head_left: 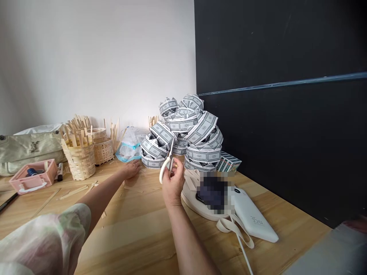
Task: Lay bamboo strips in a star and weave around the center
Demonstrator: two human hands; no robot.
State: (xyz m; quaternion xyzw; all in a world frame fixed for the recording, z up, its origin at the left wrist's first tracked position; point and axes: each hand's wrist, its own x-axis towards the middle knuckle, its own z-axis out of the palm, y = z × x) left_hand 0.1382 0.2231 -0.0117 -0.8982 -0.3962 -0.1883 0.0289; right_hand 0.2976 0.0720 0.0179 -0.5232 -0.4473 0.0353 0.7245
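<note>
My right hand (173,185) grips a pair of scissors (163,172) with off-white handles, blades pointing up. Behind the blades rises a pile of crown-like rings (203,154) folded from black-and-white printed paper strips. My left hand (132,169) rests low on the wooden table (129,236), fingers stretched forward, with nothing visible in it. Just beyond it lies a clear plastic bag (129,147) with a blue edge. Loose wooden strips (74,191) are scattered to the left of my left arm.
Woven baskets (78,158) with upright strips stand at the left, beside a pink box (36,176) and a canvas bag (31,149). On the right, a roll of cream tape (190,202) lies next to a white power bank (255,215). A black panel (281,133) borders the table's right.
</note>
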